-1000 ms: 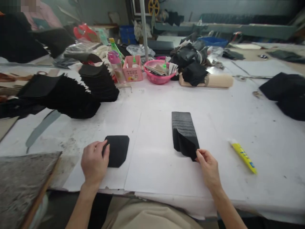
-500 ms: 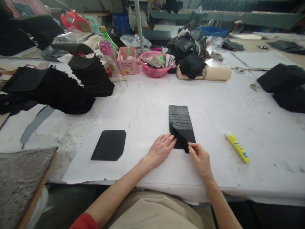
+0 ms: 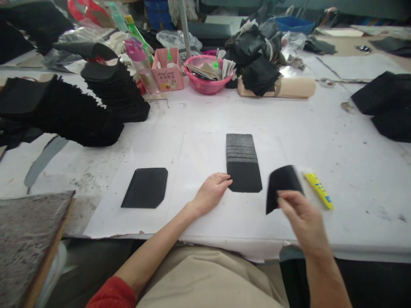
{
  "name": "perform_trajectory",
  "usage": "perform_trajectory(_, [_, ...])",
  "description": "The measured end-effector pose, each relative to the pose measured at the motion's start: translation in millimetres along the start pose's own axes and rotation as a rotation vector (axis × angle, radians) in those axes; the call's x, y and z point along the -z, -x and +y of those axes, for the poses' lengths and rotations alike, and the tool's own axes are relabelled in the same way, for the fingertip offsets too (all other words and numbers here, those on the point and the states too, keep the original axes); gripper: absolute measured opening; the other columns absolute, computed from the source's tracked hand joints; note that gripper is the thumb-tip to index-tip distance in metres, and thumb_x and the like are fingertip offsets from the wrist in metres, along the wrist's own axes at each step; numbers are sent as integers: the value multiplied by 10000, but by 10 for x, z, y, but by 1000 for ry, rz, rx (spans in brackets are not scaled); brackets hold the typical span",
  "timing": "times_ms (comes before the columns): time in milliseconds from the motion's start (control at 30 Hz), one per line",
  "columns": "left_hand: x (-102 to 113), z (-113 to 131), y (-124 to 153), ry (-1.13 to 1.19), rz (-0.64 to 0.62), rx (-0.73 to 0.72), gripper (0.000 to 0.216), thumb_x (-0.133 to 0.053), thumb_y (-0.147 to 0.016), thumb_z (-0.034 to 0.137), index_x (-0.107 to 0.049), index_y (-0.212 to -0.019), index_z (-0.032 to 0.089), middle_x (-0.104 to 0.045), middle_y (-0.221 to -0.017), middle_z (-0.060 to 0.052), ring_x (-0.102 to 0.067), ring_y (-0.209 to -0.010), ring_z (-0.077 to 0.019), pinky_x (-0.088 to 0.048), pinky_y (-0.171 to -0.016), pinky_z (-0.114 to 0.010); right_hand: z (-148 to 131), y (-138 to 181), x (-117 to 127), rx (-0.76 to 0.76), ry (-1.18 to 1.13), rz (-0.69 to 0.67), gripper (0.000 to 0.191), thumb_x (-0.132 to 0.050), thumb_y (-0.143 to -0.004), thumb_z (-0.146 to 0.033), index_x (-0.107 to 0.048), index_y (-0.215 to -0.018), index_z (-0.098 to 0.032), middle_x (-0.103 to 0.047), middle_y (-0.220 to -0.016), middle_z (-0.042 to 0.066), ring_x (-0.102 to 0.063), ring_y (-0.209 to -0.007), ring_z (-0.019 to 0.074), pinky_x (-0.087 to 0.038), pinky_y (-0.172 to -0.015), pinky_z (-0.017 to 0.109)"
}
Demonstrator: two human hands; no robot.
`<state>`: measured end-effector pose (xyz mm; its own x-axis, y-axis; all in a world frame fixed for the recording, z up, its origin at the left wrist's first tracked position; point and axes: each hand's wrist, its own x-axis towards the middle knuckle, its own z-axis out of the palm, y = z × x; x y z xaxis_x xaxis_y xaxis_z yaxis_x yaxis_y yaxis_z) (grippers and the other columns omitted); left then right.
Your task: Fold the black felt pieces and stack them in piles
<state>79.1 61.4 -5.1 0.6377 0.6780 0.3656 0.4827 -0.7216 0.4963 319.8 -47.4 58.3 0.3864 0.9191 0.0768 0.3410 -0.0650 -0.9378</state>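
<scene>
A thin black leather-like piece (image 3: pixel 284 182) hangs from my right hand (image 3: pixel 305 216), pinched between thumb and fingers above the table. Left of it lies a fanned stack of black pieces (image 3: pixel 244 176), its far part showing overlapping grey strips. My left hand (image 3: pixel 213 190) rests with outstretched fingers at the stack's left edge, fingertips touching it. Farther left, a separate black piece (image 3: pixel 145 188) with cut corners lies flat on white paper. Just beyond my right hand is a yellow tube (image 3: pixel 319 190) with blue lettering.
Tall piles of black pieces (image 3: pixel 64 113) stand at the left. Along the back are a pink box (image 3: pixel 168 79), a pink basin (image 3: pixel 208 83) and a beige roll (image 3: pixel 295 87) beside black scraps. More black material (image 3: pixel 382 94) lies at the right. A brown-edged board (image 3: pixel 35 244) juts in at near left.
My right hand has lifted the top black piece off the stack and carried it to the right. My left hand has shifted slightly to the stack's left edge. The view has tilted a little.
</scene>
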Motion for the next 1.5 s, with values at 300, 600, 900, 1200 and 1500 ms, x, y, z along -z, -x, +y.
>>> perform_trajectory(300, [600,74,592,-32,25,267,102,-549,-962,213,-621,-898,180,-597,-856,-34,-561,-844,-182,-460,-753,-320,-131,764,-1035,218,343,-630,44,-598,-902,-184,-608,-926,-220,-658,-889,29,-622,-818,192,-512,-700,298])
perform_trajectory(600, [497,218,1003,-204,-57,135,137,-494,-980,154,-628,-997,177,-592,-903,-54,-534,-896,-200,-454,-774,-346,-290,686,-1013,239,188,-875,91,-613,-933,-196,-646,-1004,-242,-668,-970,0,-631,-860,152,-509,-751,250])
perform_trajectory(900, [498,215,1046,-265,-69,74,130,-572,-955,176,-620,-1075,173,-618,-988,-55,-533,-1005,-222,-444,-830,-362,-98,200,-1240,544,611,-434,150,-630,-913,-176,-640,-1062,-187,-650,-1071,70,-536,-972,246,-449,-842,383])
perform_trajectory(1200, [584,90,944,-153,-5,178,136,-566,-958,208,-605,-1084,174,-595,-931,-52,-530,-909,-202,-472,-811,-346,-70,149,-1307,585,659,-497,69,-660,-893,-180,-593,-879,-184,-625,-878,39,-510,-853,222,-394,-757,352])
perform_trajectory(1500, [549,3,870,-149,-39,138,85,-549,-961,181,-613,-1016,167,-594,-956,-54,-542,-917,-199,-495,-810,-352,62,101,-1282,632,495,-501,52,-619,-921,-177,-621,-972,-173,-630,-888,55,-521,-859,219,-427,-760,337])
